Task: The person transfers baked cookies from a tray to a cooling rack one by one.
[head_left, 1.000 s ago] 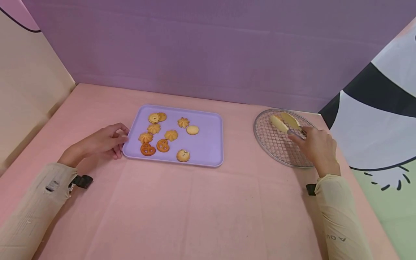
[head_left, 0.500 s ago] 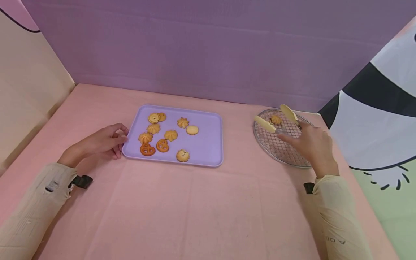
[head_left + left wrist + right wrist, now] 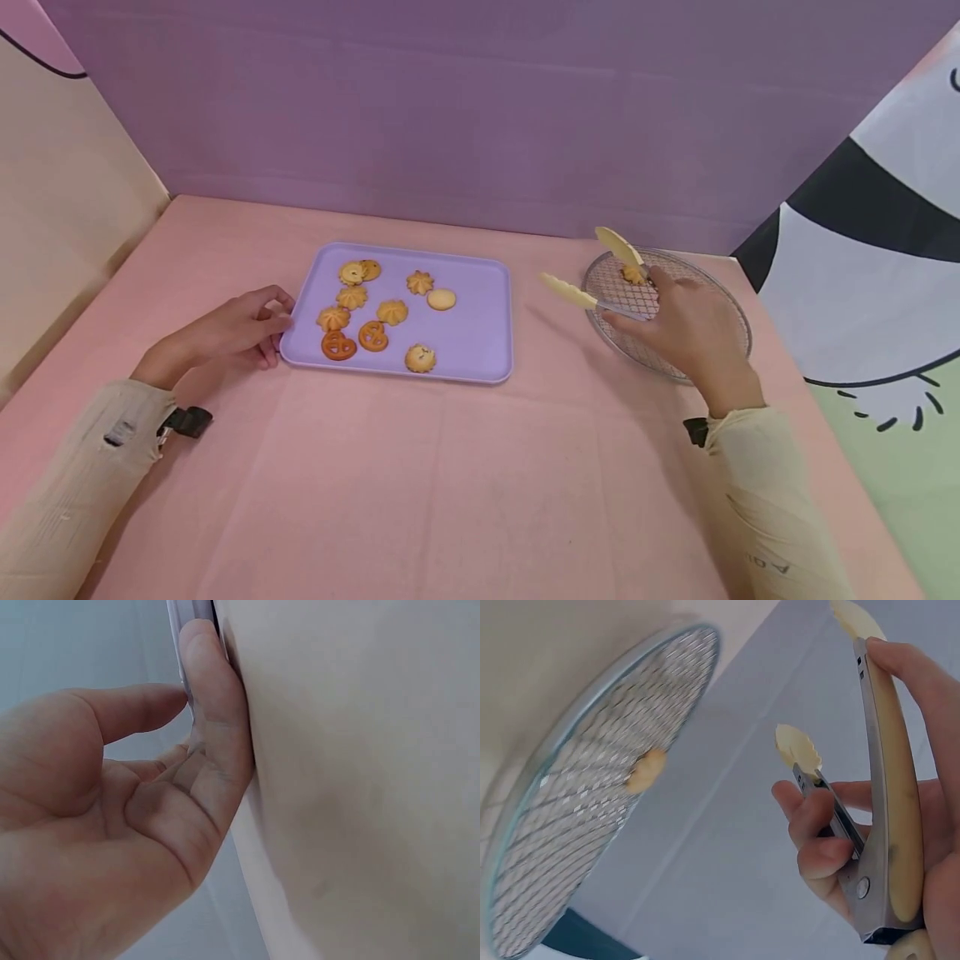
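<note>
My left hand (image 3: 232, 325) holds the left edge of a lilac rectangular tray (image 3: 472, 333), its thumb and fingers at the rim (image 3: 193, 610). Several cookies lie mostly on the tray's left half, among them two pretzel shapes (image 3: 373, 336), fluted flower-like cookies (image 3: 392, 312) and a smooth oval one (image 3: 441, 299). My right hand (image 3: 693, 333) grips metal tongs (image 3: 892, 787) with cream tips. Those tips (image 3: 570, 292) are spread apart with nothing between them, above the table's back right. A fluted cookie (image 3: 635, 274) lies on the round wire rack (image 3: 738, 321) below my right hand.
A pink cloth covers the table (image 3: 450, 483). Behind it rises a purple wall (image 3: 480, 125), with a printed panel (image 3: 870, 292) along the right side. Between tray and rack runs a strip of cloth.
The tongs have opened, leaving a cookie on the wire rack, then risen and moved left toward the tray. My left hand stays at the tray's edge.
</note>
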{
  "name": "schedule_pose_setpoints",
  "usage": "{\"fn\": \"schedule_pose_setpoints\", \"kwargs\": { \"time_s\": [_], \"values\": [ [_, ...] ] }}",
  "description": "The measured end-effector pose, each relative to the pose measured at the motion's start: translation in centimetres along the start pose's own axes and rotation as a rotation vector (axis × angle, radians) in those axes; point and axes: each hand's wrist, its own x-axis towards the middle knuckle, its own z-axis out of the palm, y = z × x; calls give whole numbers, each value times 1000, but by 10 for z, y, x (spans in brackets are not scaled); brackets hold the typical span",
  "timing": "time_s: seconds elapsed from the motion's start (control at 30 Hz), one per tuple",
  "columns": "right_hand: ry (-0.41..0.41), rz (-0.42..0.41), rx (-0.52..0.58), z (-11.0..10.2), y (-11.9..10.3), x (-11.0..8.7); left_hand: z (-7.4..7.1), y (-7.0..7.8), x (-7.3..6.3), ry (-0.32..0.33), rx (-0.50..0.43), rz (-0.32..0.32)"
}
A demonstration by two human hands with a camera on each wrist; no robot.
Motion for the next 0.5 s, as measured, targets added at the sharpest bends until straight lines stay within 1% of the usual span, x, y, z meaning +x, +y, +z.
{"fn": "schedule_pose_setpoints", "kwargs": {
  "time_s": [0.1, 0.27, 0.4, 0.5],
  "values": [
    [9, -32, -19, -1, -14, -1, 0, 0, -1, 6, 9, 1],
    [11, -93, -20, -1, -37, -4, -1, 1, -2, 8, 24, 20],
    [22, -175, -24, 1, -54, -9, 0, 2, -1, 6, 25, 20],
    [75, -254, -19, 5, -63, -12, 1, 2, -1, 4, 20, 12]
  ]
}}
